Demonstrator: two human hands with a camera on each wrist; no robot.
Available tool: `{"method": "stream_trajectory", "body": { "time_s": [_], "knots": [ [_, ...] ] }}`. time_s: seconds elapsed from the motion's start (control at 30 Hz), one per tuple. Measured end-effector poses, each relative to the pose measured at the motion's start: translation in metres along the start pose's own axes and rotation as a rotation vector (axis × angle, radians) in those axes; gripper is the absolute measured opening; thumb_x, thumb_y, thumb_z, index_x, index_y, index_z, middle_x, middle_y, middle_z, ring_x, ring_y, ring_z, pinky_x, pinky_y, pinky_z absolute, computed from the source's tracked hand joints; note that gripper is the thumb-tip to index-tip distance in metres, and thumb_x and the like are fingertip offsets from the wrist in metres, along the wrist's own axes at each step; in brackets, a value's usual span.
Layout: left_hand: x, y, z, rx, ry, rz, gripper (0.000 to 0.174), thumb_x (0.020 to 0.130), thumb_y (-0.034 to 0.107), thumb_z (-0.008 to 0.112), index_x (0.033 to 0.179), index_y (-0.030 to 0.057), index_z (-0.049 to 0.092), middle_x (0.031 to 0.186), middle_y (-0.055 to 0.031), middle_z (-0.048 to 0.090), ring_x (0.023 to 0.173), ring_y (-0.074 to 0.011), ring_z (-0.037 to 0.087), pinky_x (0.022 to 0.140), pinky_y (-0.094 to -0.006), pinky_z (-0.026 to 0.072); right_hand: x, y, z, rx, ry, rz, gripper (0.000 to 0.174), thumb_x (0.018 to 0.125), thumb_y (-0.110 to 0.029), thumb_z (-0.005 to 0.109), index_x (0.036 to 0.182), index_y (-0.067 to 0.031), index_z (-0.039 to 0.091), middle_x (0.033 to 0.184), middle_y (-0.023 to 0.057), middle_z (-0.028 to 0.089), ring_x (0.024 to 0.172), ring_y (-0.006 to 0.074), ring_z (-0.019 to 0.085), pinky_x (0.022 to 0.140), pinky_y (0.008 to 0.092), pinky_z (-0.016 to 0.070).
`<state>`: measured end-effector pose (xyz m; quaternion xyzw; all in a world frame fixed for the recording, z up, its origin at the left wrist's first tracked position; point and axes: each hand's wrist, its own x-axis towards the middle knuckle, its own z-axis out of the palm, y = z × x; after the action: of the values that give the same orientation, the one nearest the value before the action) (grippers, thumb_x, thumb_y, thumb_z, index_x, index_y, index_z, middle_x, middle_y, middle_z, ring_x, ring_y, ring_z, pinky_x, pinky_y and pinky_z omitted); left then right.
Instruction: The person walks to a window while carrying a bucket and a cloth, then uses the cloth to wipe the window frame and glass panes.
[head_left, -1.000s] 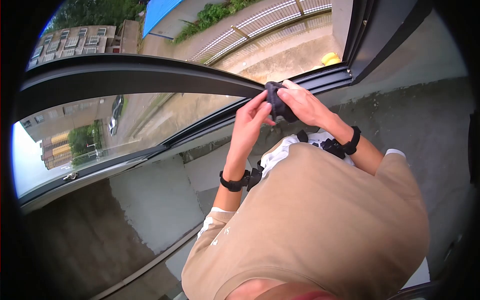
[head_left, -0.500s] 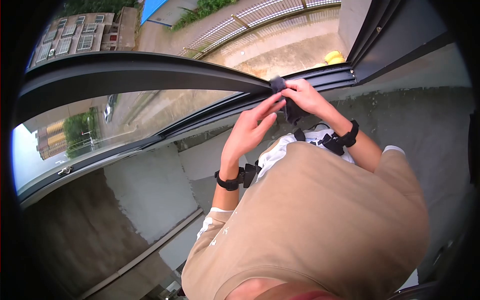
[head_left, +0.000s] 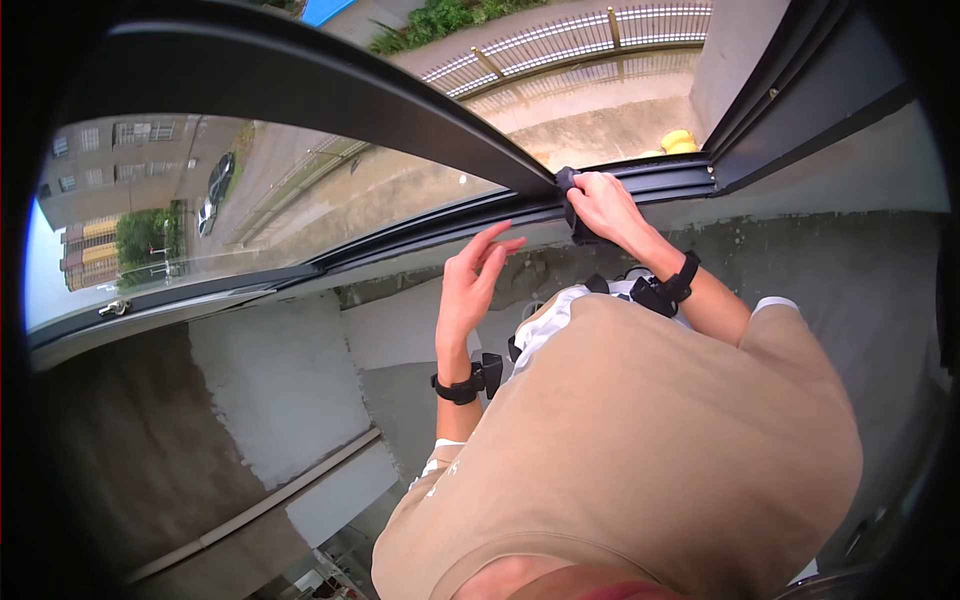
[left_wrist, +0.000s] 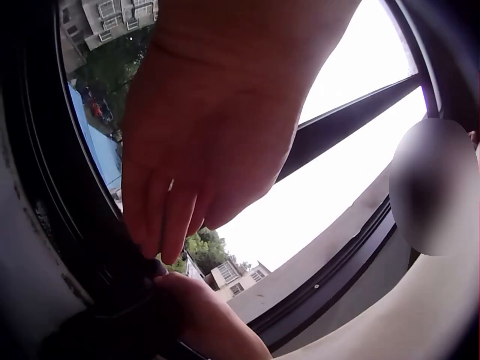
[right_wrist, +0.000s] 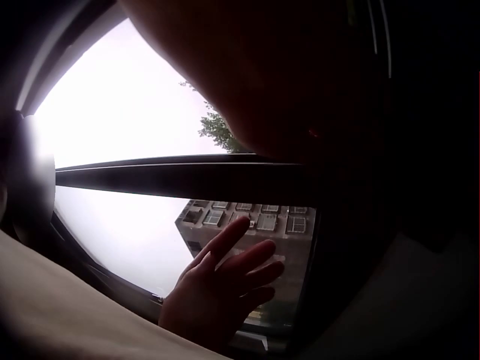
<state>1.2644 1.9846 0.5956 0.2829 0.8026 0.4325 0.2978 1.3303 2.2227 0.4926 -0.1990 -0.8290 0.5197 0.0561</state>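
In the head view the right hand (head_left: 607, 211) pinches a dark cloth (head_left: 583, 226) at the lower end of the window sash's black frame (head_left: 400, 95), just above the sill track. Part of the cloth hangs down below the fingers. To its left the left hand (head_left: 468, 290) is raised with fingers spread loosely, touching nothing. The right wrist view shows the left hand (right_wrist: 217, 289) with its fingers apart in front of the glass; the right hand there is too dark to make out its grip. In the left wrist view the left hand (left_wrist: 210, 142) hangs above the right hand (left_wrist: 210, 315).
Black window track (head_left: 660, 180) runs along the sill, with the side frame (head_left: 820, 100) at the right. A window latch (head_left: 115, 308) sits on the sash at far left. Outside are a fence (head_left: 560, 45) and a yellow object (head_left: 679, 141). A pipe (head_left: 270, 502) lies below left.
The left hand has let go of the cloth and moved away, left and down. The right hand has brought the cloth against the sash frame. The head view has shifted.
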Motion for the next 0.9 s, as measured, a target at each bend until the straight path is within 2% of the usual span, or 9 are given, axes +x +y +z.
{"method": "stream_trajectory", "body": {
  "time_s": [0.03,0.23,0.33,0.47,0.57,0.7,0.73,0.83,0.9],
  "knots": [
    [-0.002,-0.002,-0.003,-0.055,0.049,0.008,0.038,0.108,0.016,0.054,0.142,-0.0012,0.057,0.12,-0.0142,0.076,0.11,-0.0182,0.07,0.092,-0.0296,0.0532,0.0,-0.004,-0.001,-0.02,0.013,0.013,0.028,0.085,-0.018,0.054,0.078,0.0067,0.065,0.076,0.0316,0.063,0.079,0.0486,0.066,0.072,0.0534,0.0514],
    [-0.006,-0.021,-0.013,-0.163,0.109,0.075,0.037,0.108,0.016,0.054,0.141,-0.0016,0.057,0.121,-0.015,0.074,0.111,-0.0205,0.07,0.092,-0.0309,0.0527,0.02,-0.012,-0.002,-0.117,-0.034,-0.076,0.027,0.083,-0.017,0.055,0.077,0.0076,0.064,0.078,0.0329,0.064,0.08,0.0487,0.068,0.074,0.0541,0.0522],
    [-0.002,-0.028,-0.011,-0.183,0.107,0.119,0.037,0.108,0.015,0.054,0.141,-0.0017,0.057,0.126,-0.0146,0.072,0.114,-0.0205,0.069,0.092,-0.0311,0.0527,0.024,-0.023,-0.013,-0.229,-0.152,-0.126,0.026,0.082,-0.016,0.055,0.079,0.0072,0.067,0.079,0.0329,0.064,0.08,0.0495,0.068,0.073,0.0538,0.0523],
    [0.011,-0.042,0.0,-0.177,0.157,0.16,0.036,0.105,0.006,0.055,0.14,0.0001,0.06,0.139,-0.0092,0.064,0.124,-0.0195,0.064,0.094,-0.0314,0.0546,0.02,-0.049,-0.028,-0.189,-0.1,-0.146,0.029,0.084,-0.017,0.055,0.08,0.0092,0.065,0.077,0.0338,0.062,0.078,0.0499,0.067,0.071,0.0534,0.0515],
    [0.019,-0.046,0.006,-0.226,0.179,0.217,0.036,0.105,0.006,0.056,0.14,-0.0004,0.059,0.138,-0.0084,0.065,0.124,-0.0195,0.064,0.095,-0.0317,0.0553,0.008,-0.093,-0.051,-0.152,-0.058,-0.187,0.029,0.085,-0.017,0.054,0.081,0.0094,0.065,0.078,0.0335,0.063,0.079,0.0502,0.066,0.071,0.0533,0.0513],
    [0.026,-0.045,0.004,-0.202,0.123,0.212,0.036,0.104,0.006,0.057,0.139,-0.0007,0.06,0.134,-0.0085,0.066,0.122,-0.018,0.064,0.095,-0.032,0.0555,-0.004,-0.145,-0.077,-0.275,0.044,-0.399,0.025,0.089,-0.016,0.055,0.084,0.0088,0.06,0.081,0.0306,0.062,0.083,0.0483,0.063,0.074,0.0525,0.0482],
    [0.027,-0.043,0.005,-0.219,0.131,0.222,0.034,0.104,0.006,0.057,0.137,-0.0011,0.062,0.131,-0.0082,0.068,0.118,-0.0173,0.066,0.093,-0.0314,0.0555,-0.005,-0.15,-0.08,-0.375,0.165,-0.561,0.021,0.09,-0.014,0.056,0.085,0.0064,0.059,0.083,0.0268,0.061,0.086,0.0464,0.061,0.076,0.0525,0.0471],
    [0.035,-0.045,0.006,-0.201,0.135,0.267,0.032,0.102,0.005,0.059,0.133,-0.001,0.064,0.12,-0.0106,0.073,0.111,-0.0167,0.069,0.092,-0.0299,0.0553,-0.018,-0.202,-0.103,-0.322,0.279,-0.672,0.017,0.09,-0.012,0.058,0.089,0.0053,0.058,0.086,0.0237,0.06,0.088,0.0451,0.06,0.077,0.053,0.0464],
    [0.038,-0.045,0.008,-0.226,0.124,0.272,0.031,0.102,0.006,0.06,0.131,-0.0018,0.065,0.12,-0.0111,0.073,0.11,-0.0172,0.07,0.092,-0.0303,0.0553,-0.02,-0.226,-0.113,-0.332,0.331,-0.746,0.016,0.091,-0.011,0.056,0.089,0.0037,0.059,0.088,0.0223,0.059,0.084,0.0441,0.061,0.076,0.0528,0.0485]
  ]
}}
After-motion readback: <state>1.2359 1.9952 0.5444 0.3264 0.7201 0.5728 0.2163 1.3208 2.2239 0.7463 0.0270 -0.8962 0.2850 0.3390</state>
